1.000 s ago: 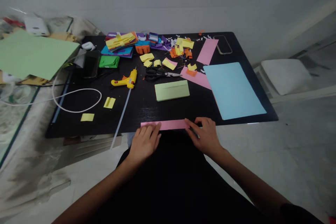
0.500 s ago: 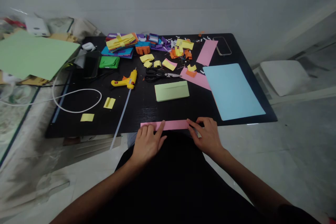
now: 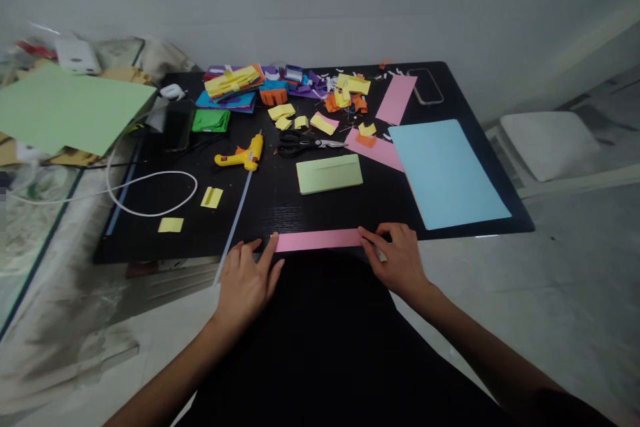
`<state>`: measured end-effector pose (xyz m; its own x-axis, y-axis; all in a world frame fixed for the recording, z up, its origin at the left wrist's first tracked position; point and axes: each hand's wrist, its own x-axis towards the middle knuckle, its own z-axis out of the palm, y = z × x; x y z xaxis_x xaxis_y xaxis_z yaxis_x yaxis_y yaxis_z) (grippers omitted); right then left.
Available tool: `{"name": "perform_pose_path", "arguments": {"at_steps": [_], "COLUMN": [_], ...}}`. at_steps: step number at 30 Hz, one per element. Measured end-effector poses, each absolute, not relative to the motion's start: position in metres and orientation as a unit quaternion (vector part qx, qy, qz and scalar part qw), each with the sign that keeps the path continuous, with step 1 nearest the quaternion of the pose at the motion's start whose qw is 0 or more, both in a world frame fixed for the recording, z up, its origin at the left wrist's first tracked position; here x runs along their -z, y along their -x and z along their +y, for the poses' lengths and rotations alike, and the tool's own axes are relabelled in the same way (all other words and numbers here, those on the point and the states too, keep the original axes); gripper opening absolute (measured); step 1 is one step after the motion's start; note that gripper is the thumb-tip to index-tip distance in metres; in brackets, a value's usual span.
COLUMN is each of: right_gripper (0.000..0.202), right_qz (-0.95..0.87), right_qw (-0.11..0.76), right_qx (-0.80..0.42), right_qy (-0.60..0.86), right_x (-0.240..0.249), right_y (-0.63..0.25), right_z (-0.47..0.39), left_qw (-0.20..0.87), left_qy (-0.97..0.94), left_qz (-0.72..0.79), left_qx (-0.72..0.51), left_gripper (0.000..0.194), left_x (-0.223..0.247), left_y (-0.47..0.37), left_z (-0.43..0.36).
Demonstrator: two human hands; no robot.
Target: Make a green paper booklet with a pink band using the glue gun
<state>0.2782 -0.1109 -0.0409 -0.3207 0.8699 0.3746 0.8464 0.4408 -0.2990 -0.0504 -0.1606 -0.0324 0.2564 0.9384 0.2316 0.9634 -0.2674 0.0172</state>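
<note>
A long pink folded paper strip [image 3: 319, 240] lies flat along the front edge of the black table. My left hand [image 3: 249, 275] rests at the strip's left end, fingers apart, the index fingertip pressing that end and the thumb held away. At the right end, my right hand [image 3: 395, 255] pinches the corner between thumb and index finger, the other fingers curled. Just beyond the strip sits a folded light-green paper stack [image 3: 329, 173]. Black-handled scissors [image 3: 311, 143] lie behind it, and a yellow glue gun [image 3: 245, 153] with a long glue stick is to the left.
A light-blue paper sheet [image 3: 450, 173] covers the table's right side, near pink paper [image 3: 397, 100] and a phone [image 3: 425, 86]. Colourful folded papers [image 3: 233, 83] and scraps line the back. A white cable [image 3: 150, 213] loops at left. Green paper [image 3: 75, 107] lies beyond.
My left hand has slid left along the pink paper strip, from its middle to its left end. My right hand stays at the right end.
</note>
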Motion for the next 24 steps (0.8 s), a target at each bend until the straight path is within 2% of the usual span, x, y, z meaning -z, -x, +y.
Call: {"name": "perform_pose_path", "arguments": {"at_steps": [5, 7, 10, 12, 14, 24], "right_gripper": [0.019, 0.019, 0.019, 0.021, 0.022, 0.026], "right_qz": [-0.803, -0.81, -0.83, -0.837, -0.833, -0.828], "right_qw": [0.28, 0.274, 0.196, 0.119, 0.101, 0.103], "right_qx": [-0.012, -0.072, -0.181, -0.194, -0.189, -0.157], "right_qy": [0.526, 0.514, 0.49, 0.497, 0.51, 0.528], "right_x": [0.029, 0.023, 0.015, 0.013, 0.013, 0.025], "right_y": [-0.251, -0.222, -0.171, -0.142, -0.126, -0.153], "right_z": [-0.098, -0.091, -0.08, -0.074, -0.071, -0.072], "left_qw": [0.058, 0.064, 0.078, 0.082, 0.079, 0.064], "left_qy": [0.788, 0.792, 0.798, 0.799, 0.799, 0.79], "left_qz": [-0.602, -0.594, -0.581, -0.579, -0.579, -0.593], "left_qx": [0.113, 0.127, 0.139, 0.141, 0.141, 0.142], "left_gripper": [0.054, 0.055, 0.055, 0.053, 0.051, 0.059], "left_x": [0.036, 0.039, 0.044, 0.047, 0.048, 0.049], "left_y": [0.039, 0.036, 0.035, 0.036, 0.037, 0.034], "left_z": [-0.16, -0.159, -0.158, -0.158, -0.158, -0.161]}}
